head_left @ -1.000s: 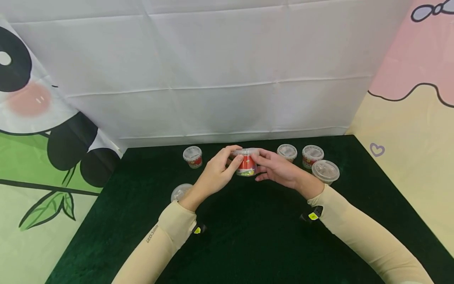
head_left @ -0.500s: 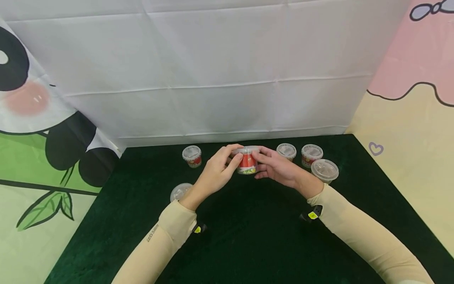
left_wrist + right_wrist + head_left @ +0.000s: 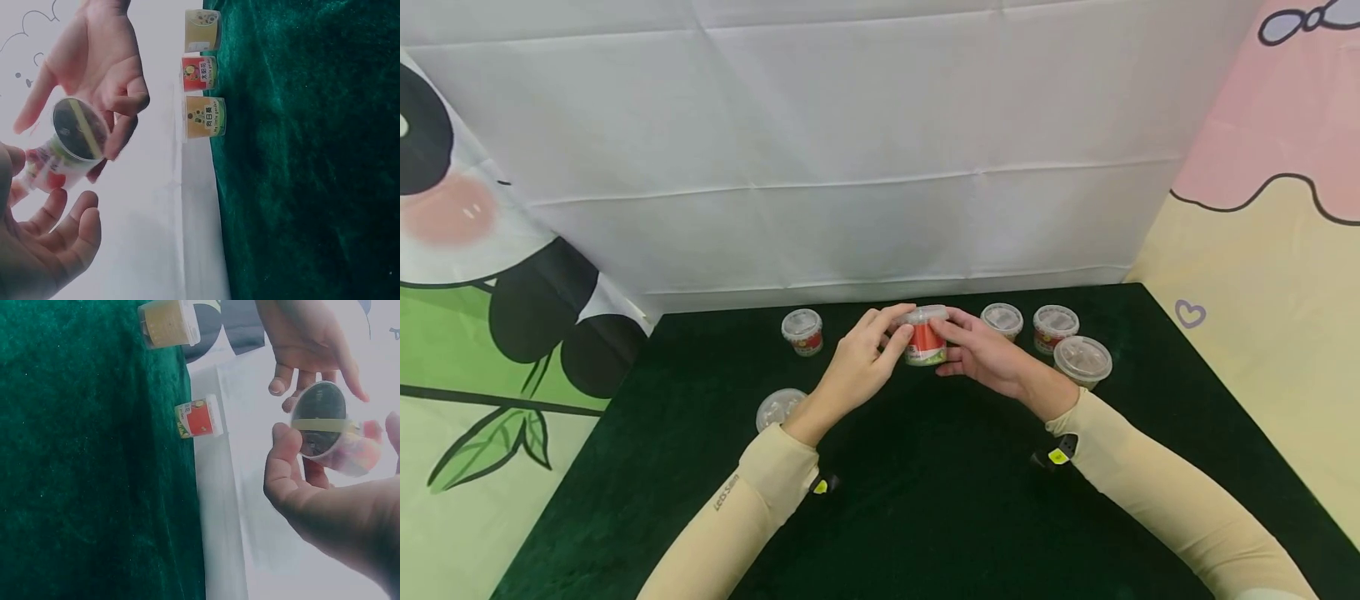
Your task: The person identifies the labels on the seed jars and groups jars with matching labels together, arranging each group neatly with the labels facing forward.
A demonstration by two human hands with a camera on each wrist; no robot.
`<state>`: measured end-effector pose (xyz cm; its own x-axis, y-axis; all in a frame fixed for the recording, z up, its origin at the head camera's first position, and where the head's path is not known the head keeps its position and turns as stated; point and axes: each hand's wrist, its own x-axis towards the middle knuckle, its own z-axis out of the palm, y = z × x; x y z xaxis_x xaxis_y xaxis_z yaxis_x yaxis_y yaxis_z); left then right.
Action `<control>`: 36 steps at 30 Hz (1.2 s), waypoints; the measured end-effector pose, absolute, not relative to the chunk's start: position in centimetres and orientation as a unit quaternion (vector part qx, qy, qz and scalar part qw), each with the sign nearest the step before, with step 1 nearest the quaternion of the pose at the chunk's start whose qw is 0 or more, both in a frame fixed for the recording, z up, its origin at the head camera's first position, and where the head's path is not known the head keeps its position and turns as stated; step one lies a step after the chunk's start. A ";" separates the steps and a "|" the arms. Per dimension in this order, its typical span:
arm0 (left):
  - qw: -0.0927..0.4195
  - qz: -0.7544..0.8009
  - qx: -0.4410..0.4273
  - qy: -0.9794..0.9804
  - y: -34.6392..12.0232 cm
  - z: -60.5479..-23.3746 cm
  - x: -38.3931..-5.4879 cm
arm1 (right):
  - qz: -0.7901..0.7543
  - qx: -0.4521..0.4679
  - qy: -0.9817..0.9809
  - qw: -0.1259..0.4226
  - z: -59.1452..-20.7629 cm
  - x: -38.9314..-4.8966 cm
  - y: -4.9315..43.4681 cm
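Observation:
Both hands hold one small clear plastic cup (image 3: 925,337) with a pale lid and a red label, raised off the table. My left hand (image 3: 867,354) grips its left side, thumb on the label and fingers near the lid. From the right, my right hand (image 3: 988,350) holds it with the thumb on the label and fingers behind. In the left wrist view the cup's dark round base (image 3: 81,129) shows, crossed by a pale yellow strip. The same cup (image 3: 320,419) appears in the right wrist view between the fingers of both hands.
On the dark green table cloth (image 3: 917,492) stand similar lidded cups: a red-labelled one (image 3: 802,332) at back left, and a wider one (image 3: 781,407) beside my left wrist. Three more, including a wide one (image 3: 1082,360), stand at right. A white cloth wall (image 3: 865,167) rises behind.
The cup has risen slightly and turned a little in the hands, so its label shows a different part. Both hands keep their hold; the whole head view has shifted slightly.

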<state>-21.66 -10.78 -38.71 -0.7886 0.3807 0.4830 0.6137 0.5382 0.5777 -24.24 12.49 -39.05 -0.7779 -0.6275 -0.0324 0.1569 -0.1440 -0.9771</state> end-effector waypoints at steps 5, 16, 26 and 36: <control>0.127 -0.410 -0.289 -0.856 -10.8 -38.5 -21.6 | -0.742 -0.218 0.572 0.274 -39.2 -24.2 12.5; 0.161 -0.406 -0.289 -0.852 -10.9 -38.6 -21.5 | -0.752 -0.225 0.545 0.295 -39.2 -24.2 12.7; 0.186 -0.402 -0.282 -0.851 -10.8 -38.8 -21.4 | -0.757 -0.181 0.560 0.284 -39.0 -24.1 12.0; 0.175 -0.415 -0.266 -0.852 -10.8 -39.1 -21.6 | -0.760 -0.182 0.554 0.287 -39.3 -24.0 11.8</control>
